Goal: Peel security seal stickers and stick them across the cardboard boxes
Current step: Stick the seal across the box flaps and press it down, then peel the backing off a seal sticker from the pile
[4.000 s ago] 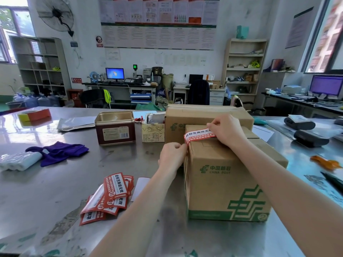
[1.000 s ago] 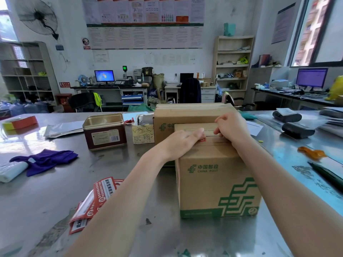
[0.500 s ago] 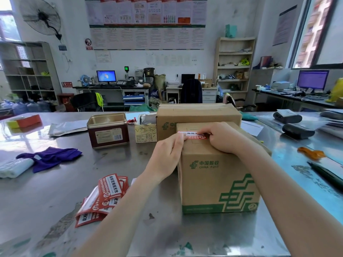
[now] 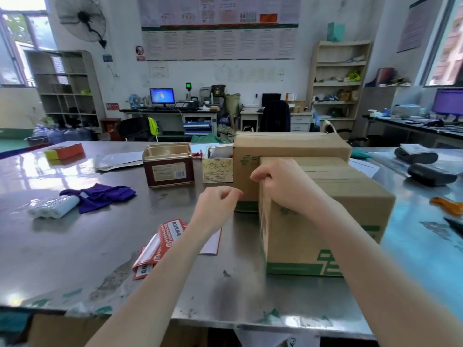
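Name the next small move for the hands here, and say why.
Probably send the left hand down to the seal stickers for a fresh one: it hangs loosely curled, holding nothing, just above that pile, while the right hand grips the near box at its top corner.

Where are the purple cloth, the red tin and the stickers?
purple cloth (image 4: 100, 195): head view, middle of the fabric.
red tin (image 4: 168, 171): head view, its front label.
stickers (image 4: 168, 232): head view, top red sticker.

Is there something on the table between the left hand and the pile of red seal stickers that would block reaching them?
Nothing visible blocks it. The left hand hangs in the air just above and beyond the seal stickers, and only its own forearm covers part of the pile.
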Demonstrator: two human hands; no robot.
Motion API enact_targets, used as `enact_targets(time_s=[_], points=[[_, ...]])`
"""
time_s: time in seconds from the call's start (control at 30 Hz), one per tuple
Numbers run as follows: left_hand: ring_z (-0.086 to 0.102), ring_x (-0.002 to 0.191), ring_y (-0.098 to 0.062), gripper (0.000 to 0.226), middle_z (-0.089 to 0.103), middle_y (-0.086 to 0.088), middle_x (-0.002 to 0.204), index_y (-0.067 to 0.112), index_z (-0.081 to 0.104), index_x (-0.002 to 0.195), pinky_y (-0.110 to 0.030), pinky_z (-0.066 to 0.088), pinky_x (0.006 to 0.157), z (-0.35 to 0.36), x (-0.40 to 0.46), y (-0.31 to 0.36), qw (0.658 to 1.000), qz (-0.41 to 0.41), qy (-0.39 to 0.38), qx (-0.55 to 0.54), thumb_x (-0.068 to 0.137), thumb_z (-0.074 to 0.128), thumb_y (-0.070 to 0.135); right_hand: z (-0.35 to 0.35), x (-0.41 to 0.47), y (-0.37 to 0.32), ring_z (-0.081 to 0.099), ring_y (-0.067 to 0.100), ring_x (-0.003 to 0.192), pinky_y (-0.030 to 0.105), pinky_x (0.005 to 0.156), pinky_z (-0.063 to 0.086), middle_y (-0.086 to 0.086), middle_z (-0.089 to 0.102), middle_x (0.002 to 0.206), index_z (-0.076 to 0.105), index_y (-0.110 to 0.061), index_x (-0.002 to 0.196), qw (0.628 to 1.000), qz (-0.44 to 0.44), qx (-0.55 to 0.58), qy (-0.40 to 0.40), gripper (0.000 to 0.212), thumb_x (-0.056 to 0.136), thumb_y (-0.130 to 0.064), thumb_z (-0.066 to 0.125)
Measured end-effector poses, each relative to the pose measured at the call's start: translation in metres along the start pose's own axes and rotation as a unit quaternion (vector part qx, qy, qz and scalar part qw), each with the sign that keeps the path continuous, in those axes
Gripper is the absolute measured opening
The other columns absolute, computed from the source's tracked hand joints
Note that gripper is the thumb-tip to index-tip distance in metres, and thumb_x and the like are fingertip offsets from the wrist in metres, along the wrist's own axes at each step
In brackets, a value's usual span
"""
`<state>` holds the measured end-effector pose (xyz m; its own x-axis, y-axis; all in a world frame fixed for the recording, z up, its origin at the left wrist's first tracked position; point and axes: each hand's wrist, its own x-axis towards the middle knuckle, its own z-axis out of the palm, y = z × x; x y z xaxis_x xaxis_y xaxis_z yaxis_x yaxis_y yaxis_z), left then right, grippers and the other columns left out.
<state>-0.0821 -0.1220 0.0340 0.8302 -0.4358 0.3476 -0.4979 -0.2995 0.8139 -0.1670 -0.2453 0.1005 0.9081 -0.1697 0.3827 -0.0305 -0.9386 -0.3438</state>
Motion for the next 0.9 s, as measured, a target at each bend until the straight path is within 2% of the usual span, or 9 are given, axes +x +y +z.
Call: enact_targets(time_s=[0.13,0.17,0.23,0.33,0.47,0.57,0.67,0.8,0.9], points=[[0.058,0.071,-0.015,0.023,0.067,-0.002,0.075,0.020,0.070,0.074,-0.022,0.041,0.065,-0.035,-0.010,-0.035,0.993,-0.037,0.043,0.105,0.089,0.053,0.016,0.038,0.002,-0.039,0.058,0.021,0.110,0.037,0.097,0.048,0.004,0.064,0.121,0.061,-0.015,0.122,0.997,-0.054,0.044,-0.016,0.040,0.090,-0.001,0.041],[0.061,0.078,-0.019,0.022,0.070,-0.006,0.083,0.021,0.072,0.078,-0.023,0.042,0.069,-0.042,-0.010,-0.047,0.987,-0.057,0.055,0.142,0.087,0.053,0.016,0.048,0.003,-0.046,0.059,0.021,0.109,0.037,0.095,0.049,0.004,0.064,0.121,0.061,-0.016,0.122,0.996,-0.062,0.057,-0.015,0.039,0.091,-0.002,0.041],[0.059,0.105,-0.023,0.025,0.068,-0.006,0.114,0.019,0.071,0.106,-0.028,0.043,0.087,-0.055,-0.010,-0.074,0.969,-0.116,0.063,0.211,0.087,0.055,0.019,0.073,0.006,-0.054,0.060,0.021,0.106,0.036,0.093,0.051,0.004,0.065,0.118,0.061,-0.016,0.120,0.994,-0.064,0.089,-0.025,0.038,0.091,-0.002,0.040],[0.045,0.128,-0.025,0.044,0.049,-0.009,0.140,0.015,0.051,0.133,-0.034,0.035,0.103,-0.067,-0.007,-0.107,0.945,-0.173,0.033,0.276,0.092,0.056,0.028,0.110,0.011,-0.052,0.062,0.019,0.101,0.035,0.090,0.052,0.004,0.066,0.114,0.064,-0.015,0.115,0.990,-0.032,0.120,-0.067,0.036,0.092,-0.003,0.039],[0.038,0.134,-0.027,0.061,0.039,-0.013,0.147,0.009,0.036,0.142,-0.035,0.031,0.107,-0.074,0.000,-0.133,0.939,-0.194,-0.031,0.282,0.091,0.057,0.036,0.154,0.008,-0.037,0.062,0.021,0.093,0.039,0.087,0.052,0.006,0.070,0.103,0.070,-0.015,0.098,0.990,-0.002,0.116,-0.086,0.034,0.089,-0.004,0.040],[0.059,0.111,-0.030,0.045,0.061,-0.015,0.123,0.007,0.058,0.120,-0.035,0.045,0.093,-0.076,0.007,-0.145,0.952,-0.205,-0.048,0.220,0.085,0.066,0.033,0.169,0.010,-0.026,0.061,0.018,0.093,0.032,0.087,0.051,0.006,0.069,0.104,0.071,-0.012,0.100,0.989,0.002,0.117,-0.094,0.035,0.090,-0.001,0.039],[0.063,0.103,-0.024,0.047,0.062,-0.006,0.120,0.014,0.057,0.124,-0.037,0.049,0.093,-0.069,0.004,-0.154,0.969,-0.195,0.011,0.153,0.081,0.071,0.028,0.178,0.010,-0.017,0.061,0.017,0.093,0.027,0.085,0.050,0.006,0.070,0.103,0.070,-0.008,0.101,0.989,-0.018,0.128,-0.069,0.033,0.091,0.000,0.040],[0.058,0.102,-0.019,0.029,0.059,-0.003,0.115,0.016,0.061,0.110,-0.030,0.046,0.087,-0.051,-0.008,-0.166,0.966,-0.081,0.170,0.178,0.083,0.069,0.025,0.191,0.004,-0.002,0.062,0.024,0.091,0.018,0.075,0.038,0.011,0.071,0.097,0.071,-0.002,0.092,0.988,-0.017,0.153,0.003,0.029,0.085,0.007,0.045],[0.053,0.109,-0.021,0.021,0.054,-0.006,0.121,0.012,0.062,0.100,-0.031,0.041,0.093,-0.048,-0.008,-0.170,0.942,-0.036,0.230,0.242,0.083,0.068,0.023,0.192,0.009,0.002,0.057,0.016,0.083,0.018,0.072,0.038,0.009,0.070,0.093,0.070,-0.003,0.089,0.983,-0.013,0.177,0.043,0.029,0.086,0.007,0.043]])
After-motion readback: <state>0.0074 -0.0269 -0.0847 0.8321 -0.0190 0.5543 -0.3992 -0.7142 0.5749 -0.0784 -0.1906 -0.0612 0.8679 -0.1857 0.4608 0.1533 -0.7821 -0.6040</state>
